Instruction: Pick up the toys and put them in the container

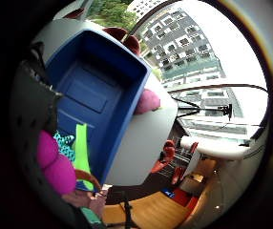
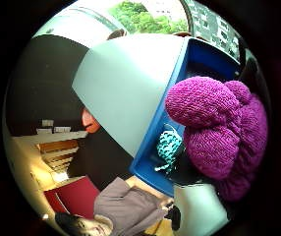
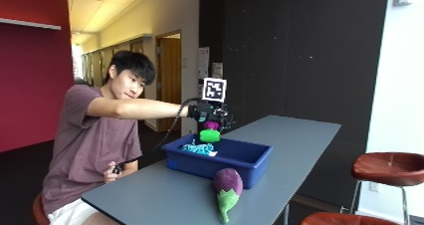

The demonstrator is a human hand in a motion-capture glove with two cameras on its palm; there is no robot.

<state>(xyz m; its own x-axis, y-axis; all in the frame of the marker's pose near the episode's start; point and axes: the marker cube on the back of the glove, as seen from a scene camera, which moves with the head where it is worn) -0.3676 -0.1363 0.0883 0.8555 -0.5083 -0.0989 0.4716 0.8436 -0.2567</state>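
A person seated at a grey table (image 3: 165, 195) holds the gloved right hand (image 3: 211, 113) out over a blue bin (image 3: 218, 158), a knitted toy (image 3: 210, 131) hanging from its fingers. In the outside view the toy's purple top sits up inside the hand and its bright green end dangles just below the fingers, above the bin's open mouth and apart from its rim. The thumb-side palm view shows the purple knit (image 2: 219, 128) bulging close against the palm; the fingers appear curled round it, though the fingertips themselves are hidden. Beneath the fingers, a teal toy (image 3: 197, 148) already lies inside the bin near its rear wall. A second purple toy with a green stem, an eggplant (image 3: 227, 187), lies on the table just outside the bin's near wall, well away from the hand.

The step in hand looks to be the drop: toy carried, bin directly under the fingers. The next move calls for lowering a little and spreading the fingers so the toy falls inside, then reaching back for the eggplant.
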